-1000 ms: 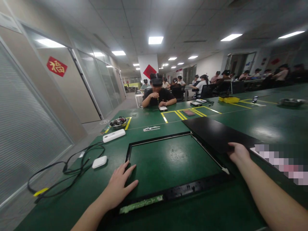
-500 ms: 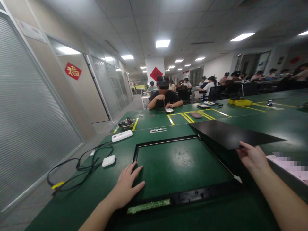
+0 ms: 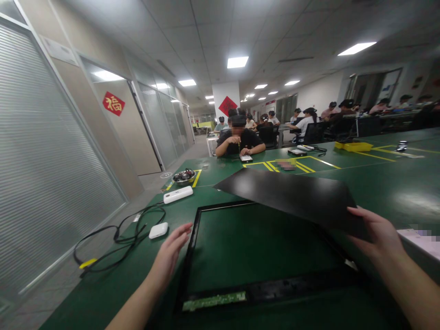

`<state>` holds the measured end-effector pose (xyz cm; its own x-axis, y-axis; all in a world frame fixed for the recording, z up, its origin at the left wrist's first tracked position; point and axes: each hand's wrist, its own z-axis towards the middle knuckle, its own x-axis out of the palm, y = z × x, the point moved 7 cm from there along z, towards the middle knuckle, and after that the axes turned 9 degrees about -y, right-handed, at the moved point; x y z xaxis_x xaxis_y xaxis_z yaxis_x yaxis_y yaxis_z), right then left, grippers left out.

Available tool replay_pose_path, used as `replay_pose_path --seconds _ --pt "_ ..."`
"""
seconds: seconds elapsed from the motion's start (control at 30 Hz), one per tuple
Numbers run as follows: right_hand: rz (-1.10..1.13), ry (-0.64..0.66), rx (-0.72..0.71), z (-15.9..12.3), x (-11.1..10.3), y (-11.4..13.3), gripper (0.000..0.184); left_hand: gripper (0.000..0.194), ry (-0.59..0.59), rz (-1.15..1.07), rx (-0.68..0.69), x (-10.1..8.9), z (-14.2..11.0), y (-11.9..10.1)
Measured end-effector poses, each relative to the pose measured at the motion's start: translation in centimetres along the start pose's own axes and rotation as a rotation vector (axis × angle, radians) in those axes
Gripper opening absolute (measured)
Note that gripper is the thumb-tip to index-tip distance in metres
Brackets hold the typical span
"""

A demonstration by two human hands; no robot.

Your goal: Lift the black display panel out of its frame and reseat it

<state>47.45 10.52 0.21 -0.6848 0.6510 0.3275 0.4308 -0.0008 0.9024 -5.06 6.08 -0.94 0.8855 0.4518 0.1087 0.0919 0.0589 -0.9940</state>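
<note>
My right hand (image 3: pixel 380 233) grips a thin black panel (image 3: pixel 292 195) by its right end, thumb below and fingers above. The panel is raised and tilted over the far right part of a black rectangular frame (image 3: pixel 195 238), hiding that corner. The frame lies on the green table and has a wide near bar carrying a strip of green circuit board (image 3: pixel 215 301). Beside the frame's left side is my left hand (image 3: pixel 170 254), open, its fingers stretched out and close to the edge; whether they touch it I cannot tell.
To the left lie a white earbud-like case (image 3: pixel 158 230), a white power bank (image 3: pixel 178 195) and looped black cables (image 3: pixel 118 236). A metal bowl (image 3: pixel 184 178) of small parts stands beyond. Across the table (image 3: pixel 378 192) a person (image 3: pixel 240 137) works on a small device. A yellow tray (image 3: pixel 354 146) sits far right.
The black panel has swung left over the frame, covering its far right corner, with my right hand still on it. My left hand has turned on edge, drawing slightly left.
</note>
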Motion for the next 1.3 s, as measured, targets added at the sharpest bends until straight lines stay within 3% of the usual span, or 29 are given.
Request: replay_pose_path --seconds 0.1,0.2,0.47,0.63,0.93,1.3 --pt "0.031 0.131 0.127 -0.8 1.0 -1.3 0.03 0.046 0.117 -0.306 -0.297 1.3 -1.3 -0.2" --pt "0.015 0.286 0.187 -1.4 2.2 -2.2 0.037 0.05 0.189 -0.351 -0.426 1.8 -2.4 -0.4" --pt "-0.297 0.438 0.247 -1.1 3.4 -5.4 0.043 0.067 -0.007 -0.307 -0.266 0.6 -2.7 -2.4" --pt "-0.322 0.308 0.134 -1.2 3.2 -4.7 0.06 0.066 -0.073 -0.282 -0.246 0.4 -3.1 -3.2" --pt "-0.416 0.244 0.102 -0.5 2.2 -3.8 0.059 0.062 0.099 -0.152 -0.265 1.0 -2.5 -0.5" --pt "-0.431 0.233 0.079 0.3 2.1 -3.8 0.054 0.078 0.081 -0.093 -0.294 0.9 -3.1 -1.0"
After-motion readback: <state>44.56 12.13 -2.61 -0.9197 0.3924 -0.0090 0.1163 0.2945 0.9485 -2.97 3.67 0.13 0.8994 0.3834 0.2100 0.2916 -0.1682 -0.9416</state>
